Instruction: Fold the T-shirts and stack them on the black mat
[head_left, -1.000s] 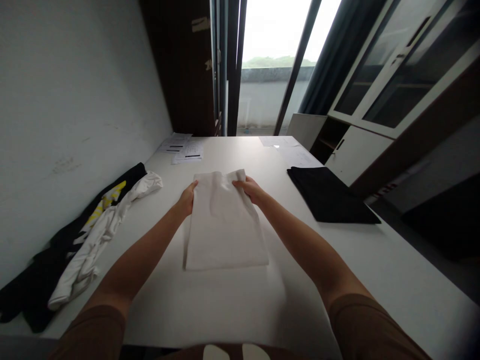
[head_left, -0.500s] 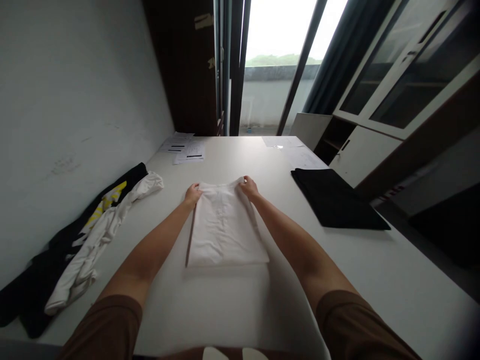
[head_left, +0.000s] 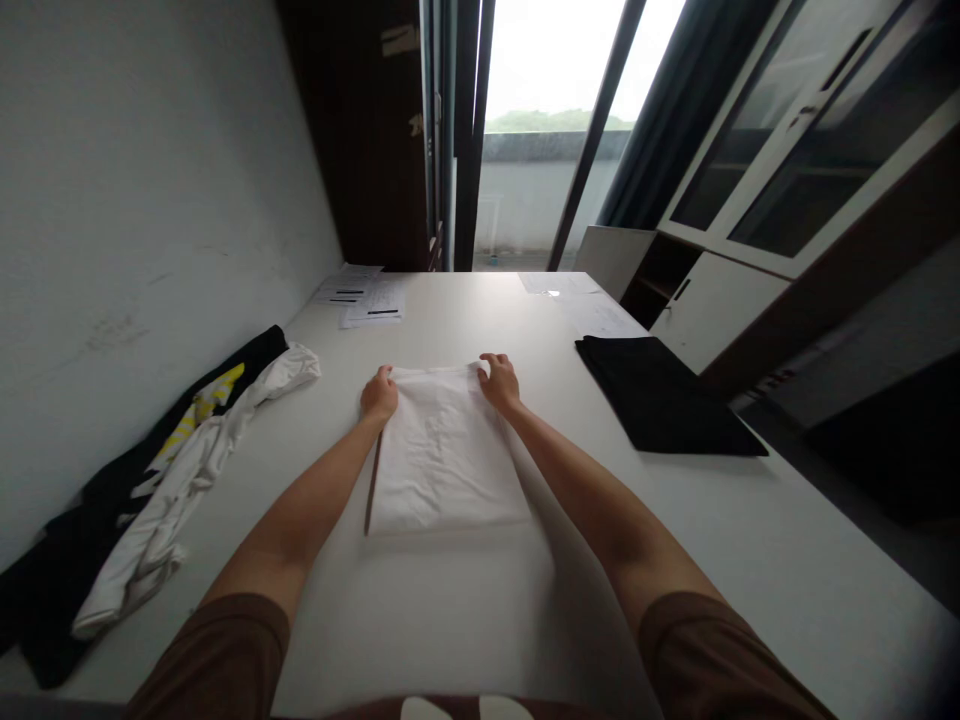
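Head view: left fingers [head_left: 385, 371] and right fingers [head_left: 492, 358] curl, grip unclear, at a creased, rectangular white cloth [head_left: 446, 450].

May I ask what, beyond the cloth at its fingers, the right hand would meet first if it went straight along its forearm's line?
The right hand seems free to cross the table to its far edge, probably passing beside the left papers, though depth is unclear.

The white table [head_left: 420, 610] supports 1 folded white cloth [head_left: 446, 450] at centre, 1 folded black cloth [head_left: 660, 400] at right, bunched black [head_left: 105, 495] and white garments [head_left: 169, 500] along the left edge, and paper sheets [head_left: 375, 298] at both far corners.
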